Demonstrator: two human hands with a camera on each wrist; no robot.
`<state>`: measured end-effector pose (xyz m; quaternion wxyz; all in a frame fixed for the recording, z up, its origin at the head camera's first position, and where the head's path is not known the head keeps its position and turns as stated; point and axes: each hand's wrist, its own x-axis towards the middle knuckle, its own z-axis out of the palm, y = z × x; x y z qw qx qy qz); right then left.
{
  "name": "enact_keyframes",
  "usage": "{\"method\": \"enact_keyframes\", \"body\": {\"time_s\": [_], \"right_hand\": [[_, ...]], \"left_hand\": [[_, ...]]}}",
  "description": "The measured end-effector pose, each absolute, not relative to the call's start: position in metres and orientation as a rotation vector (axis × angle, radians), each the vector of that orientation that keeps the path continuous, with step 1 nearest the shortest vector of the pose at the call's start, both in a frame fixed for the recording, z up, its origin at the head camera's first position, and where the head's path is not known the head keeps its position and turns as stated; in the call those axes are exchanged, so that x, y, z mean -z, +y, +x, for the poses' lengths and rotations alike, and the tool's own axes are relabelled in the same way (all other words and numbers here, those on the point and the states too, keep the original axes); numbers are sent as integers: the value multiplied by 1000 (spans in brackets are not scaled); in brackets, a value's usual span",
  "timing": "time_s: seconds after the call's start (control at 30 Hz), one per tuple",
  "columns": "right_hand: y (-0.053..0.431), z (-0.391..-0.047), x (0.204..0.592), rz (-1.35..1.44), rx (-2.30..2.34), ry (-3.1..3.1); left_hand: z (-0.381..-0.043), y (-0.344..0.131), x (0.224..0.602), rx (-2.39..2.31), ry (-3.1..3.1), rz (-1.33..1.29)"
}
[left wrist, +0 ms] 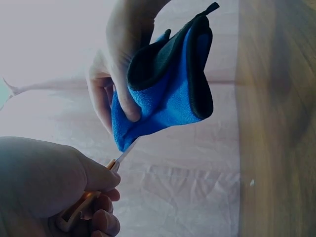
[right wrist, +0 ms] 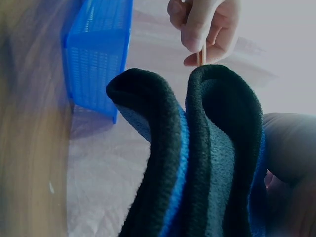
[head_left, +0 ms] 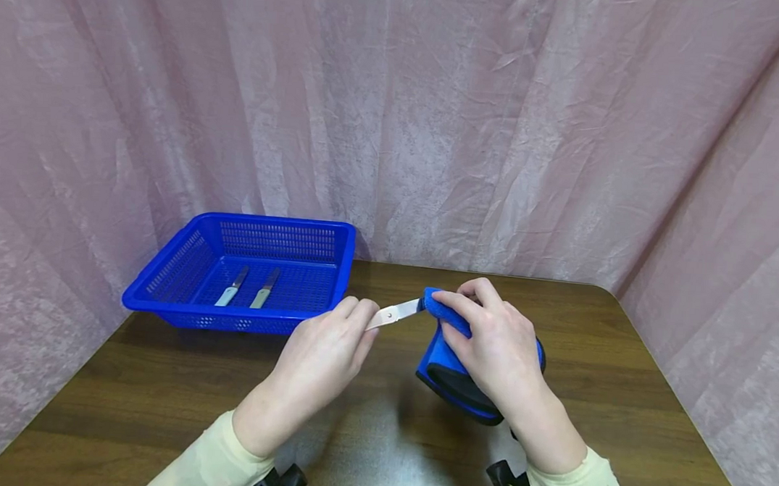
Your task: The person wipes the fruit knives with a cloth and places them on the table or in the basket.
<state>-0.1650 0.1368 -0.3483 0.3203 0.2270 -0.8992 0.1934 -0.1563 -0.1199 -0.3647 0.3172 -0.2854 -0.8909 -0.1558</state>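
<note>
My left hand (head_left: 324, 355) grips the pale pink handle of a folding knife (head_left: 394, 313), its blade pointing right. In my right hand (head_left: 501, 343) is a blue cloth with black edging (head_left: 445, 355), folded over the blade's end so that the tip is hidden. The left wrist view shows the right thumb pressing the cloth (left wrist: 165, 106) where the blade (left wrist: 127, 150) goes into it. Seen from the right wrist, the cloth's dark folds (right wrist: 168, 118) cover most of the blade, and the left fingers (right wrist: 197, 24) pinch the handle above them.
A blue plastic basket (head_left: 236, 310) stands at the back left of the wooden table (head_left: 593, 368). Two small knives lie inside it, one with a whitish handle (head_left: 227, 296), the other with a pale green handle (head_left: 260, 298). Pink curtains (head_left: 433, 129) hang behind the table.
</note>
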Motion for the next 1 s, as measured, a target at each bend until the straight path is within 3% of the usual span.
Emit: {"method": "enact_keyframes", "body": {"time_s": [1.0], "right_hand": [[156,-171,346,468,-495,-2388]], "left_hand": [[-157,-122,365,417,-2336,-742]]}}
